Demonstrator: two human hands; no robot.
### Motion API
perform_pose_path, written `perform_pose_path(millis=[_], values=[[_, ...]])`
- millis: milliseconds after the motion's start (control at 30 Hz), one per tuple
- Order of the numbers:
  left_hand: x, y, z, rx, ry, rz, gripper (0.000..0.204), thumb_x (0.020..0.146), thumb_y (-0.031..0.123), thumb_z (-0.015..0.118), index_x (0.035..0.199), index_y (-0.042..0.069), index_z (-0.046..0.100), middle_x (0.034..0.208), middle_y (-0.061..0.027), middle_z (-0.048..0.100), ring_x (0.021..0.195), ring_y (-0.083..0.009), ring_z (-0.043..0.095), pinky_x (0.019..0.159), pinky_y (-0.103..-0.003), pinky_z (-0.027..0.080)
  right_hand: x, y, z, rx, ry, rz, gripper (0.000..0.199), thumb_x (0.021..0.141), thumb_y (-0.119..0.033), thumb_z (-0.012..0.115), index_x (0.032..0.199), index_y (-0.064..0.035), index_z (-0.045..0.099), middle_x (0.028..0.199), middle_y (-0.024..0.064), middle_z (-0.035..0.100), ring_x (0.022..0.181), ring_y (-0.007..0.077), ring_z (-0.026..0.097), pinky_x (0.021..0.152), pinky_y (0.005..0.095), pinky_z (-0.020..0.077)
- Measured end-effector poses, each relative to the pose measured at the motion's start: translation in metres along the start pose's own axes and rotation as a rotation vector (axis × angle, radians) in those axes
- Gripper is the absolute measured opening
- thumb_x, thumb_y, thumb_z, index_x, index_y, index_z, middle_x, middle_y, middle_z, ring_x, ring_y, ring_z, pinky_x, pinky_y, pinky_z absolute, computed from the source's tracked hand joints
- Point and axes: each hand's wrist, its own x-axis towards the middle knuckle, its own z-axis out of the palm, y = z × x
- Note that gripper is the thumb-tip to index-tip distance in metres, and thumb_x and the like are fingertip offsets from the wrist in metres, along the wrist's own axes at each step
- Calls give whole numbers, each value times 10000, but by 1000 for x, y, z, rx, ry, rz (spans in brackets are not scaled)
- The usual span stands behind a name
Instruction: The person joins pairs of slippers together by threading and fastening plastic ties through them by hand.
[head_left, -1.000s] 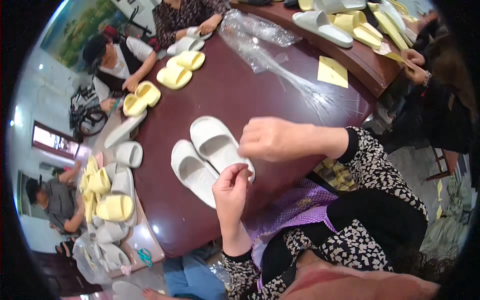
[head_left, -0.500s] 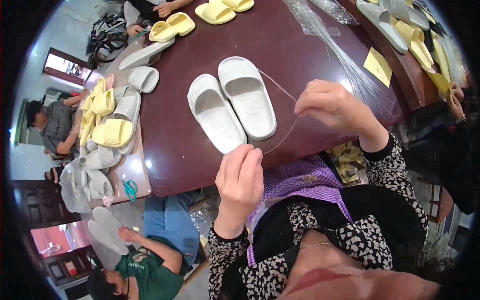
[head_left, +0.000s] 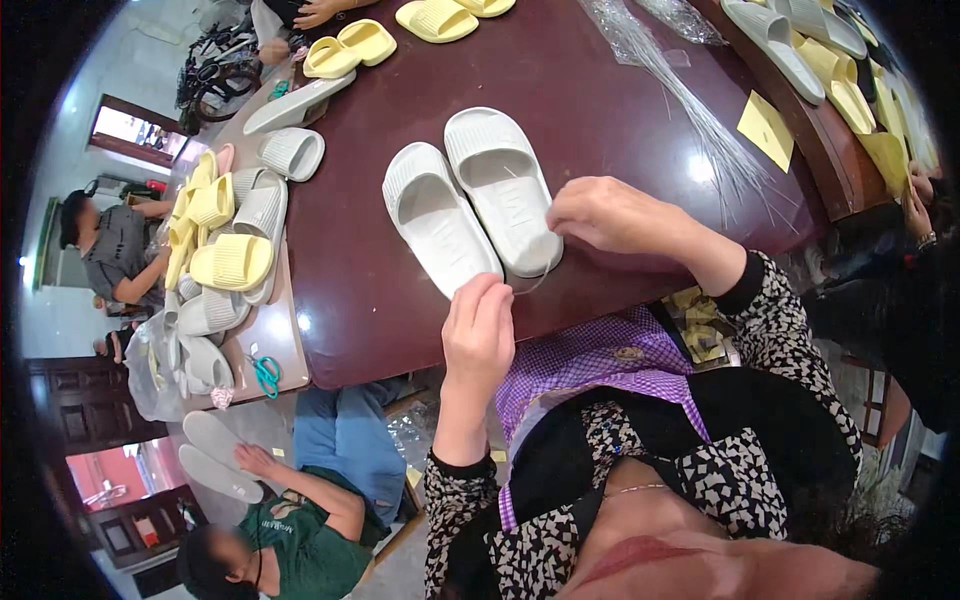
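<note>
Slippers (head_left: 505,190) | heels beside: left fingers (head_left: 483,300), pinching cord (head_left: 536,286) | right fingers (head_left: 573,213), grip unclear

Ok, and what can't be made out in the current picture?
Head view:
- Heel of the left, pale grey, ribbed-strap slipper: partly covered by the left hand.
- Whether the right hand pinches the thin, pale cord: hidden by that hand.
- One yellow slide slipper: cut off by the top edge.
- Number of long, silvery strands: too fine to count.

Glare is spotting the dark red table (head_left: 350,215); left of it, an opening (head_left: 137,130) is glowing; around it, corners are showing black.
</note>
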Motion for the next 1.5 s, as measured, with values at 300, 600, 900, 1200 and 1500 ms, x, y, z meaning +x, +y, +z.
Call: perform_pose_path(millis=[300, 600, 900, 1200, 1500], values=[[35, -48, 31, 109, -106, -89, 55, 771, 4, 588, 788, -3, 536, 822, -150, 560, 741, -325, 564, 643, -385, 470, 59, 37, 33, -417, 101, -14, 84, 740, -47, 533, 781, -11, 597, 794, 153, 614, 831, 323, 607, 721, 407, 479], [60, -65, 55, 369, -98, -168, 101, 813, 102, 572, 765, 18, 543, 783, -129, 566, 723, -317, 580, 629, -403, 474, 60, 55, 14, -213, 341, 29, 117, 761, -65, 533, 810, -3, 619, 789, 179, 623, 798, 325, 616, 711, 406, 486], [69, -74, 56, 353, -132, -93, 110, 794, 111, 603, 763, 43, 523, 797, -105, 550, 781, -283, 569, 633, -386, 483, 130, 107, -1, -77, 393, 379, 263, 721, -253, 637, 778, 2, 665, 783, 190, 640, 766, 334, 626, 693, 385, 493], [66, -72, 58, 240, -9, -64, 73, 774, 89, 614, 765, 42, 559, 767, -97, 566, 732, -278, 550, 646, -388, 450, 174, 115, -17, -332, -148, 448, 307, 653, -276, 655, 713, 25, 664, 651, 192, 620, 642, 292, 634, 616, 379, 500], [62, -69, 53, 170, 37, -58, 75, 748, 84, 626, 787, 54, 570, 780, -76, 561, 747, -261, 546, 653, -374, 450, 180, 120, -18, -376, -242, 359, 233, 688, -200, 644, 718, 31, 655, 591, 131, 611, 517, 193, 587, 524, 312, 475]])
